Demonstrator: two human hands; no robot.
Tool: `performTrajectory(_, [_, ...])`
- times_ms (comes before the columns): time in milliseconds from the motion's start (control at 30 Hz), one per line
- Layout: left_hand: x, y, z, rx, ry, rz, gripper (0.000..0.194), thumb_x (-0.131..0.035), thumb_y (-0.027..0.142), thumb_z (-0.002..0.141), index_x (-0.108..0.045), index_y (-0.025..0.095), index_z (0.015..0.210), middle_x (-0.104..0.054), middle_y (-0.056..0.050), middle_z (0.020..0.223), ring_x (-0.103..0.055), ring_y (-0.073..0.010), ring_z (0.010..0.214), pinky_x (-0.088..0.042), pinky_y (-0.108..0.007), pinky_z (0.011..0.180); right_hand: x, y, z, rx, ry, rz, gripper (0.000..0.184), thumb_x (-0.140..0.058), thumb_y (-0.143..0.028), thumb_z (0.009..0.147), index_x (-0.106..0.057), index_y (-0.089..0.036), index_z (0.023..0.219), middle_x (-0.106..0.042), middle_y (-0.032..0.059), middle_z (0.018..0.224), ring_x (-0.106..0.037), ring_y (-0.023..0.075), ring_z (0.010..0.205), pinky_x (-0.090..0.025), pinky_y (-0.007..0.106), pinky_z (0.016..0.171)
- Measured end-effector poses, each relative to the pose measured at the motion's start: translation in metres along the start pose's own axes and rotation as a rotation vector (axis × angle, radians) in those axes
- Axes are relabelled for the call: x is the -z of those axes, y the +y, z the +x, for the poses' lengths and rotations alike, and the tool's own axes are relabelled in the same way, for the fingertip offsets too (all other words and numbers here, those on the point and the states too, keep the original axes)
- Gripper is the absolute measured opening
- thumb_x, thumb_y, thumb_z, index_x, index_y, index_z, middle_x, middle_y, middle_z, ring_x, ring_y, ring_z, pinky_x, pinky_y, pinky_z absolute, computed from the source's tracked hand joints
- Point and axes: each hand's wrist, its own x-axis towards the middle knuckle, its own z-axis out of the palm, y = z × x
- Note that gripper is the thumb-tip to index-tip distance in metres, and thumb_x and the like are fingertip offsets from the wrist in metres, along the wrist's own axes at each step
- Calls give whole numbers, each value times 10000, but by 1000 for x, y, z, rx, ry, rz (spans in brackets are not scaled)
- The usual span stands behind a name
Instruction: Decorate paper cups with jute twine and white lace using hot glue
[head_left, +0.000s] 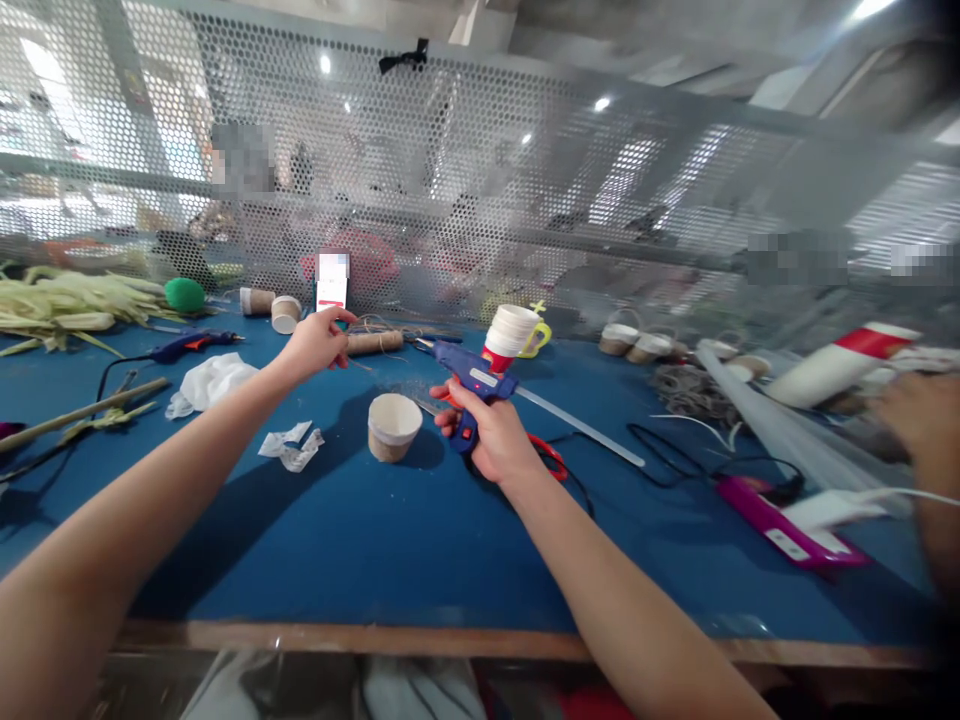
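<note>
Right hand [496, 432] is wrapped around the grip of a blue plastic glue gun [474, 374], fingers curled at its orange trigger; the gun is held above the desk [360, 570], nozzle directed left, with a long translucent glue stick [581, 425] projecting from its rear. Left hand [319, 340] is extended over the far side, fingers bent, beside a brown cylindrical roll [375, 343] and loose, fibrous twine [371, 324]; whether it pinches anything cannot be determined. Between the two forearms, a small round pot [394, 428] stands upright on the smooth blue surface, its lower wall brown, its rim banded off-white. Left of the pot lies a torn white scrap [292, 446], flat and creased; farther left, a soft, crumpled white wad [214, 383]. Behind the gun stands a stack of white paper cups [513, 330], red at the base. Perforated metal sheeting [465, 150] closes off the rear.
</note>
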Motion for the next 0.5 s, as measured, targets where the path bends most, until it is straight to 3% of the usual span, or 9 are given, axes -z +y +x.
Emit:
performTrajectory(133, [13,6,-20,232,44,-625,121,-529,124,772,-557,99,887,-565,5,599,-618,-117,489,-481,-213,483,-6,6,-7,-14,-112,-101,300,-732,-383,620,-621,-152,774,-687,47,819,-617,107,476,-464,204,407])
performTrajectory(200, [19,6,-24,288,78,-738,28,-522,131,792,-539,115,778,-533,30,570,-603,-91,480,-479,-197,497,-8,10,-9,0,-169,-158,302,-721,-405,631,-627,-142,746,-689,56,784,-619,113,481,-475,210,420])
performTrajectory(333, [25,-1,-24,353,89,-861,109,-498,123,811,-492,130,703,-557,30,615,-574,-50,451,-417,-158,443,-9,17,-5,50,-207,-211,300,-721,-416,631,-630,-140,709,-658,30,610,-613,124,486,-492,222,451])
performTrajectory(500, [0,-12,-28,396,-102,-909,130,-538,115,773,-443,154,694,-624,-10,633,-621,-102,522,-481,-232,556,-12,21,3,124,-213,-219,294,-705,-425,652,-635,-143,694,-644,20,558,-607,125,485,-492,225,452])
